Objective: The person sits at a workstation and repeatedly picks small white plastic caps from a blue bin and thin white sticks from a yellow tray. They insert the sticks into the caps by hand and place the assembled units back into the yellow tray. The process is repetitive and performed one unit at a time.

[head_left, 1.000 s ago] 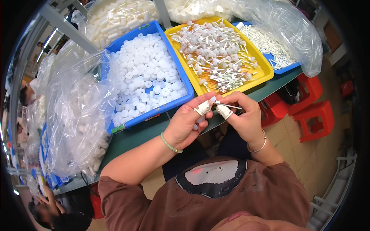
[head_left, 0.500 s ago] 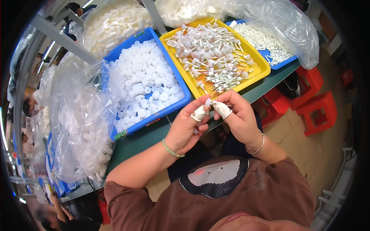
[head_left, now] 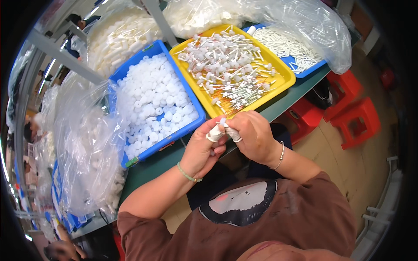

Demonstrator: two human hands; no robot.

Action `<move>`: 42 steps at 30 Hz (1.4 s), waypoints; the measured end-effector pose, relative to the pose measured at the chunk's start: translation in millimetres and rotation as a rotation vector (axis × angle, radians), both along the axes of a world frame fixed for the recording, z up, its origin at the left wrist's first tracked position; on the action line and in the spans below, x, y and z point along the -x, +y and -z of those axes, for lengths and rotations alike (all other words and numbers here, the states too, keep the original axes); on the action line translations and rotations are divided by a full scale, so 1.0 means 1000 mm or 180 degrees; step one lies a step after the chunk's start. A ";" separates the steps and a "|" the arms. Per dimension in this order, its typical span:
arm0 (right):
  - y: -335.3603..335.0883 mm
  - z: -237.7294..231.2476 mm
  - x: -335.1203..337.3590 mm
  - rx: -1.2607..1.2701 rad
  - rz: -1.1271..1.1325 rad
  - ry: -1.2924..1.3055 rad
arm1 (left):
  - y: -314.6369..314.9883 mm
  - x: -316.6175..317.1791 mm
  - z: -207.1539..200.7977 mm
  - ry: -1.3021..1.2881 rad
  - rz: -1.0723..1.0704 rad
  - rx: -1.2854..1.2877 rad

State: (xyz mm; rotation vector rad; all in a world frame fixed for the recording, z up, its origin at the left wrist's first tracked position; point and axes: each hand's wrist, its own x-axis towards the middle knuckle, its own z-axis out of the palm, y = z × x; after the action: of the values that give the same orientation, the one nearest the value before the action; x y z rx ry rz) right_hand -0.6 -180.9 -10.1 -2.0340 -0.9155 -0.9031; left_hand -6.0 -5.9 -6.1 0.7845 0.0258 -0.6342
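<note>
Just beyond the edge of the green table, my two hands meet in front of a yellow tray (head_left: 285, 87). Between thumb and fingertips, my left hand (head_left: 201, 147) pinches a small translucent white plastic piece (head_left: 223, 121). My right hand (head_left: 256, 135) is closed against the same piece, its fingertips partly hidden behind the thumb. White wrapping covers both thumbs. Something whitish shows under the curled lower fingers of my left hand, too small to name. The yellow tray is heaped with thin white stems carrying white discs and orange wires.
A blue tray (head_left: 167, 142) of white plastic discs stands left of the yellow one. Another blue tray (head_left: 314, 71) with thin white tubes lies at the right. Clear plastic bags (head_left: 82, 161) crowd the left and back. Red stools (head_left: 359, 119) stand on the floor at right.
Both hands have drawn closer together, with my right hand turned further over the small piece. The whole view has shifted slightly, so trays and hands appear further left.
</note>
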 end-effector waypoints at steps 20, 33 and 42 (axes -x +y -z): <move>-0.198 -0.026 -0.161 0.1943 0.1750 0.1447 | 0.003 -0.001 -0.005 0.0123 0.0049 0.0096; -0.204 -0.028 -0.154 0.1473 0.1792 0.1043 | 0.001 -0.002 -0.008 0.0247 0.0145 0.0170; -0.060 -0.034 0.002 0.0145 -0.0195 0.0964 | 0.001 -0.001 -0.004 0.0265 0.0112 0.0319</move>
State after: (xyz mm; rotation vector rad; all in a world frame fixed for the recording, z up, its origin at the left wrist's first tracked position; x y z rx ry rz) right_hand -2.6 -240.9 23.8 -2.0967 -0.8305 -0.5259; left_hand -4.6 -4.4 -2.3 0.6627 0.0558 -0.6962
